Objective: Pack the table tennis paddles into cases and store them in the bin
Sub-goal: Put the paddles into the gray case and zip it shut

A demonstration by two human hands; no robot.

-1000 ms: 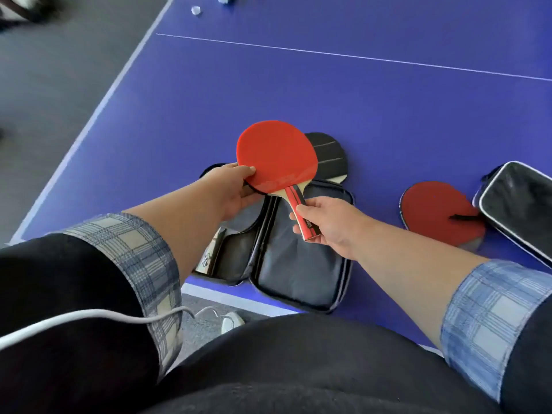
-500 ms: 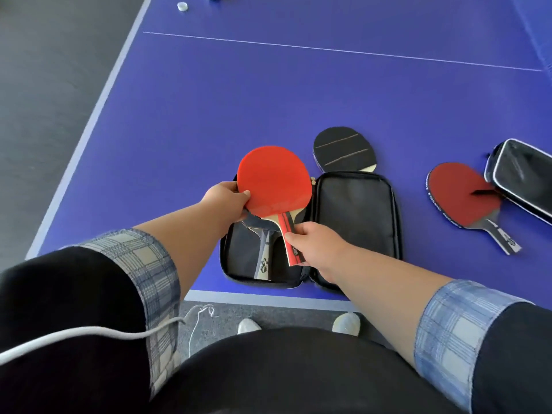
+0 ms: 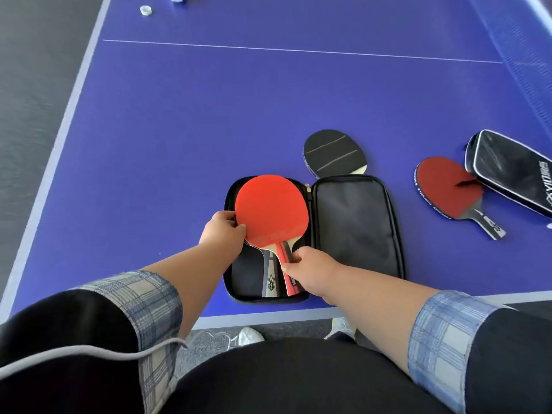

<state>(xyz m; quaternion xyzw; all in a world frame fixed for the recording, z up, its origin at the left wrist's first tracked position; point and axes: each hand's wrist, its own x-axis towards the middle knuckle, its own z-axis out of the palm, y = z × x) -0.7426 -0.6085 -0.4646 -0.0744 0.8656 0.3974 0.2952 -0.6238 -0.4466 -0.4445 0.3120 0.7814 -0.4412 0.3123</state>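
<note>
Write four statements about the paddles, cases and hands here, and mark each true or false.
1. The right hand grips the bright red paddle by its handle. True.
2. The open case holds no other paddle. False: another paddle's handle shows under the red one.
3. The black paddle lies inside the open case. False: it lies on the table beyond it.
4. The dark red paddle lies outside any case. True.

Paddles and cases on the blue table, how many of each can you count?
Paddles: 4 (held red paddle, paddle under it, black paddle, dark red paddle)
Cases: 2 (open case, closed case)
Total: 6
</note>
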